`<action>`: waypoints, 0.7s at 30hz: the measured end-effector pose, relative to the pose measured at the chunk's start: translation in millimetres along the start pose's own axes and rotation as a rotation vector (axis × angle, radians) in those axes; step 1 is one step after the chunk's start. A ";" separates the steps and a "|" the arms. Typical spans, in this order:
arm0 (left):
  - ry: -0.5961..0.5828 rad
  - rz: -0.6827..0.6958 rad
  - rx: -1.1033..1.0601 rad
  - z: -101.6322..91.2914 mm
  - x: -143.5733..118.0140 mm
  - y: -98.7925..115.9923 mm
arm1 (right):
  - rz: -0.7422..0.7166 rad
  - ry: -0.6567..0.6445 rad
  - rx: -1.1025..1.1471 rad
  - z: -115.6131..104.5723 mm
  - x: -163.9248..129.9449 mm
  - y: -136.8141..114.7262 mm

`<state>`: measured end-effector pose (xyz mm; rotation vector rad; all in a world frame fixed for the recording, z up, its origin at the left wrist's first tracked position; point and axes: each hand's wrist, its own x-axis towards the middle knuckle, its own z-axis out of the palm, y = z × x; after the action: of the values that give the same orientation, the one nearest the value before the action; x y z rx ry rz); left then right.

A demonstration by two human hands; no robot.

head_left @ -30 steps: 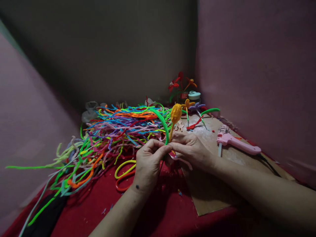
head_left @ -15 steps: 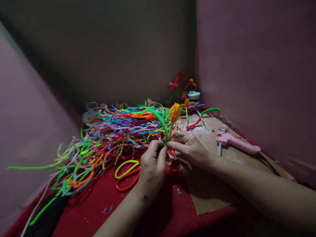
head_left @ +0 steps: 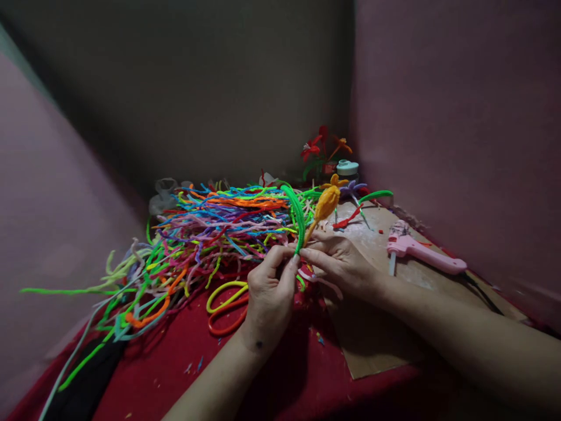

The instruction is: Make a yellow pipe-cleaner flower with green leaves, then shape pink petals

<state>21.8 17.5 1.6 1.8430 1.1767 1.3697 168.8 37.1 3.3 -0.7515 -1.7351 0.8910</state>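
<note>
Between my two hands, a bent green pipe cleaner leaf point(head_left: 298, 211) rises in an arch beside an orange pipe cleaner flower bud point(head_left: 328, 202) on a thin orange stem. My left hand point(head_left: 272, 286) pinches the leaf's lower end between thumb and fingers. Close against it, my right hand point(head_left: 342, 263) has its fingers pressed together at the base of the stem and leaf. The exact spot where the stem meets the leaf is partly covered by my fingertips. A short green end pokes out just below them.
A large heap of coloured pipe cleaners point(head_left: 228, 222) lies behind and to the left. Scissors with yellow and red handles point(head_left: 228, 316) rest on the red cloth point(head_left: 175, 374). At right, a pink glue gun point(head_left: 425, 254) lies on cardboard point(head_left: 372, 345), near finished pipe cleaner flowers point(head_left: 350, 188).
The orange bud has tilted to the right, away from the green leaf. The leaf has turned and shows broader, while both hands keep their pinch in nearly the same place.
</note>
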 end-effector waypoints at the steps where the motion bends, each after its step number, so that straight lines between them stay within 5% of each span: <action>1: -0.001 0.060 0.053 0.0 -0.1 -1.8 | -0.014 -0.005 -0.024 0.0 0.2 -0.4; 9: -0.020 0.456 0.417 -2.2 1.3 -11.7 | -0.015 -0.027 -0.115 -1.0 -0.4 -1.6; 21: -0.037 0.054 0.111 -3.8 0.4 0.6 | 0.070 -0.087 0.157 -5.7 1.6 -2.2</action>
<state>18.4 17.3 3.5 1.9824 1.2141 1.3174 173.6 38.5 7.1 -0.6814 -1.6997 1.1093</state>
